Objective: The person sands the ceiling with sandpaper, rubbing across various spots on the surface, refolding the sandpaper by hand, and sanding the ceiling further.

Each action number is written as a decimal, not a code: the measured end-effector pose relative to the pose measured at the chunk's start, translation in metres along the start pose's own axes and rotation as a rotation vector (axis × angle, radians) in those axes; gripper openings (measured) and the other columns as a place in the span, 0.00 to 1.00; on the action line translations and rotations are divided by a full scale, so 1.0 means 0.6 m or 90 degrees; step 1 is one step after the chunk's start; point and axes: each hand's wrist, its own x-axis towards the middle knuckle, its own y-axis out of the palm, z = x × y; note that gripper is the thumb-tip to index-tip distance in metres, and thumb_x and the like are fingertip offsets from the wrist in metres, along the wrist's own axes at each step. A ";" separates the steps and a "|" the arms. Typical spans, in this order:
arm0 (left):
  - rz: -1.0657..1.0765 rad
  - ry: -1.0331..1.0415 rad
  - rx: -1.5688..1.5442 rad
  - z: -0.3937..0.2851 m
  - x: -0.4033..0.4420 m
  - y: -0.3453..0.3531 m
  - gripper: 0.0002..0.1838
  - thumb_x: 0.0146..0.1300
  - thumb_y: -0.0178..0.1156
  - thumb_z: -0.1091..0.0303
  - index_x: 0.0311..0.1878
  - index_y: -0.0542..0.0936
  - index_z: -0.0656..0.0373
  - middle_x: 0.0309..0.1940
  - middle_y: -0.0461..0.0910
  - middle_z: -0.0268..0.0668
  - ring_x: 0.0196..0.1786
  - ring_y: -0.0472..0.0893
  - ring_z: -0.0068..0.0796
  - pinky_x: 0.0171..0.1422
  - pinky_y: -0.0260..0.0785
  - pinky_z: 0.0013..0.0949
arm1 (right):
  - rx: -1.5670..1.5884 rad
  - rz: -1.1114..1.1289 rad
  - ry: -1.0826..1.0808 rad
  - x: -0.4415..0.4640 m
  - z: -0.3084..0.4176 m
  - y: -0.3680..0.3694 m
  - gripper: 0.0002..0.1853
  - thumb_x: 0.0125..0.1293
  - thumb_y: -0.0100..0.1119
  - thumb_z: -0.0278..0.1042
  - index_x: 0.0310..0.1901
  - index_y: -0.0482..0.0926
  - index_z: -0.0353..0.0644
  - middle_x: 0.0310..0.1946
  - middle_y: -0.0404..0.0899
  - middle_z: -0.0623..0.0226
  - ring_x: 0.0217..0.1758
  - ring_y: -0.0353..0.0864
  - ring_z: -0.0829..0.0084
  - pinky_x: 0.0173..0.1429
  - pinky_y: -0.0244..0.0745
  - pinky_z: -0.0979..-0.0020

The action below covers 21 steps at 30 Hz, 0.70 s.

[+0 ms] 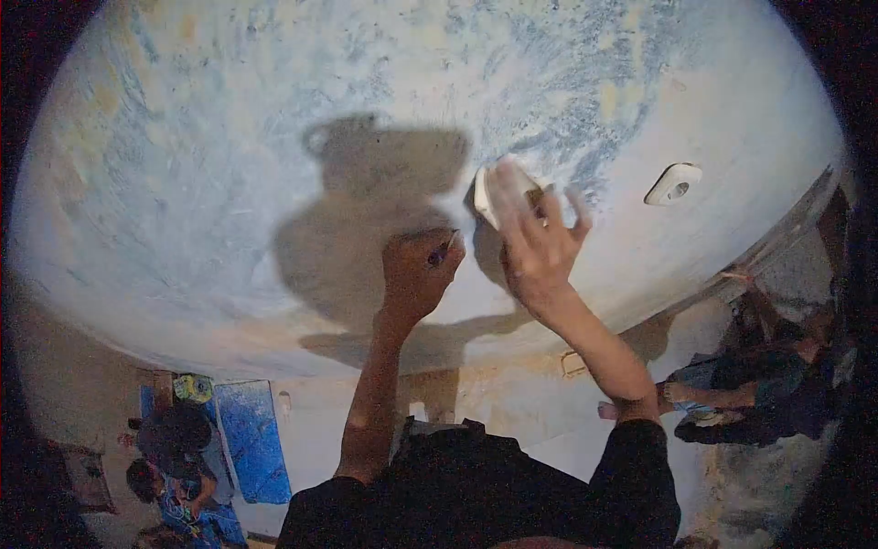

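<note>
My right hand [540, 252] presses at the wall [229, 174], its fingers bent and blurred over a white flat-sided piece [485, 197] with a rounded edge. A dark gap shows beneath the fingers. Whether the piece is loose or fixed to the wall I cannot make out. Just left of it, my left hand [416, 274] is closed close to the wall, fingers curled in. Something small and dark shows in its grip, too unclear to name.
A white wall socket [675, 185] sits right of my hands. Patchy blue and white paint covers the wall, with my shadow on it. One person [183, 467] bends over at lower left beside a blue panel [251, 439]. Another person [750, 375] is at the right.
</note>
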 end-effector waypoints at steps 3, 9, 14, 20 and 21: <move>0.000 -0.004 0.027 -0.003 0.004 0.001 0.15 0.61 0.59 0.60 0.22 0.75 0.59 0.13 0.70 0.40 0.16 0.70 0.39 0.28 0.63 0.39 | -0.012 -0.010 -0.011 0.018 -0.036 -0.005 0.28 0.51 0.59 0.30 0.58 0.77 0.47 0.55 0.79 0.73 0.38 0.76 0.69 0.68 0.50 0.52; -0.010 -0.019 0.000 0.001 0.000 0.003 0.15 0.61 0.59 0.61 0.22 0.76 0.59 0.13 0.71 0.40 0.16 0.71 0.39 0.27 0.63 0.39 | 0.012 0.010 0.004 -0.011 -0.031 0.000 0.19 0.60 0.54 0.30 0.54 0.80 0.51 0.53 0.81 0.73 0.41 0.77 0.69 0.67 0.51 0.59; 0.029 -0.036 -0.040 -0.012 0.002 -0.006 0.14 0.60 0.59 0.62 0.22 0.75 0.60 0.14 0.71 0.42 0.17 0.72 0.40 0.29 0.63 0.40 | 0.006 0.044 0.025 -0.006 -0.003 0.000 0.24 0.53 0.60 0.33 0.55 0.79 0.48 0.52 0.81 0.77 0.38 0.74 0.71 0.65 0.51 0.58; 0.009 -0.051 -0.014 -0.001 -0.003 0.007 0.13 0.58 0.60 0.62 0.23 0.74 0.60 0.15 0.71 0.42 0.18 0.72 0.40 0.30 0.64 0.40 | 0.019 -0.029 0.099 0.009 -0.019 0.002 0.26 0.53 0.59 0.33 0.57 0.77 0.49 0.56 0.79 0.72 0.40 0.76 0.69 0.65 0.50 0.56; 0.013 -0.048 -0.013 -0.002 -0.003 0.006 0.13 0.58 0.60 0.62 0.23 0.74 0.60 0.15 0.71 0.42 0.18 0.72 0.40 0.30 0.64 0.40 | -0.008 0.011 0.043 -0.010 -0.008 0.004 0.26 0.53 0.59 0.33 0.58 0.77 0.48 0.56 0.79 0.72 0.40 0.76 0.69 0.65 0.50 0.57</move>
